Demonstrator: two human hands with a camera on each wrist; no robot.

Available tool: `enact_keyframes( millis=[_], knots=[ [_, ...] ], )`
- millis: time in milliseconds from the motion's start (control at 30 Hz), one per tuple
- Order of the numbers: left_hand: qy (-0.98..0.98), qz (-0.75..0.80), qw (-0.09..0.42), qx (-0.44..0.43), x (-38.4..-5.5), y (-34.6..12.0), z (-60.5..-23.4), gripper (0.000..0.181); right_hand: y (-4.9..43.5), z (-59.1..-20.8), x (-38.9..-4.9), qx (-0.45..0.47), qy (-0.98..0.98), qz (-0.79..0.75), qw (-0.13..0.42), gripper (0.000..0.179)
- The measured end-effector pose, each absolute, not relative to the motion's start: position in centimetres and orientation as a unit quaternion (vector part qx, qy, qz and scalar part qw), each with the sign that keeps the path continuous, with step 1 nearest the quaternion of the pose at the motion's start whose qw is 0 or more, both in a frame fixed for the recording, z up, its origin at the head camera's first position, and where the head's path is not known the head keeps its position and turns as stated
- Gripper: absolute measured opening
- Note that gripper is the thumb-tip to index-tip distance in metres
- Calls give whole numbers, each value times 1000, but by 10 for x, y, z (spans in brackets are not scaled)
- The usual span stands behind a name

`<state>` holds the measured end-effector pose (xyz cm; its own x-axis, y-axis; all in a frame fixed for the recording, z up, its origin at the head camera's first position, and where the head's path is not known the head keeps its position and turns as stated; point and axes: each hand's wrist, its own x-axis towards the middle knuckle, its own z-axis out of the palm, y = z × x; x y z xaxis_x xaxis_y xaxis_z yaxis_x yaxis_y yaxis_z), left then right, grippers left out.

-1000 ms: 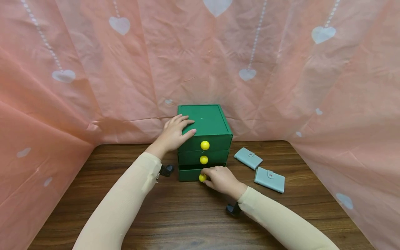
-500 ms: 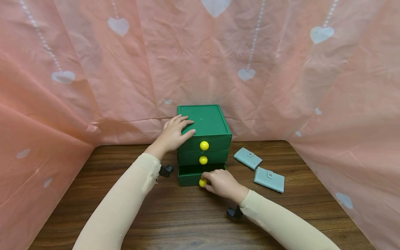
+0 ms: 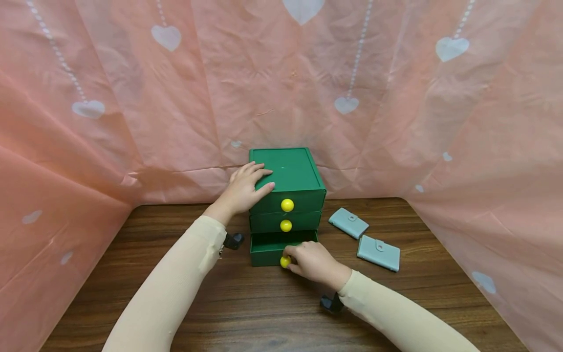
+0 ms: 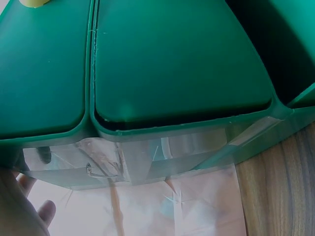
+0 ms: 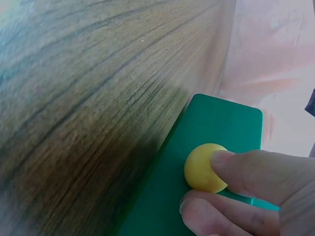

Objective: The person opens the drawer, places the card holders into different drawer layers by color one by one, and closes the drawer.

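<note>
A green three-drawer box with round yellow knobs stands at the back of the table. Its bottom drawer is pulled partway out; the two drawers above are closed. My right hand pinches the bottom drawer's yellow knob between thumb and fingers, as the right wrist view shows closely. On the box's top left edge rests my left hand, fingers spread. In the left wrist view, part of that hand shows at the lower left, beside the box's clear side panel.
Two light blue snap-closure wallets lie to the right of the box on the wooden table. A pink curtain with white hearts hangs behind and along both sides.
My right hand has drawn the bottom drawer toward me by its knob, and more of the drawer's inside shows. The left hand has stayed on the box.
</note>
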<state>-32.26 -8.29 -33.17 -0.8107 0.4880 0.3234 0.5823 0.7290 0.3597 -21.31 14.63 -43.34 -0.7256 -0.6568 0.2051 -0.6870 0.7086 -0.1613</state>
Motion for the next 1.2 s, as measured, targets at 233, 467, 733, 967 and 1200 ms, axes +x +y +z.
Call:
enact_keyframes(
  millis=[233, 467, 733, 967, 1200],
  knots=[
    [-925, -226, 103, -289, -323, -83, -333, 60, 147, -433, -209, 366, -922, 114, 61, 15],
    [-924, -226, 102, -290, -323, -83, -332, 60, 148, -433, -203, 369, -921, 117, 54, 14],
    [-925, -226, 102, -287, -323, -83, -332, 59, 148, -433, -199, 369, -921, 116, 49, 13],
    [-925, -227, 102, -287, -323, -83, -333, 59, 148, -432, -198, 372, -920, 111, 56, 14],
    [-925, -227, 101, -287, -324, -83, -332, 59, 148, -433, -199, 375, -918, 111, 66, 14]
  ],
)
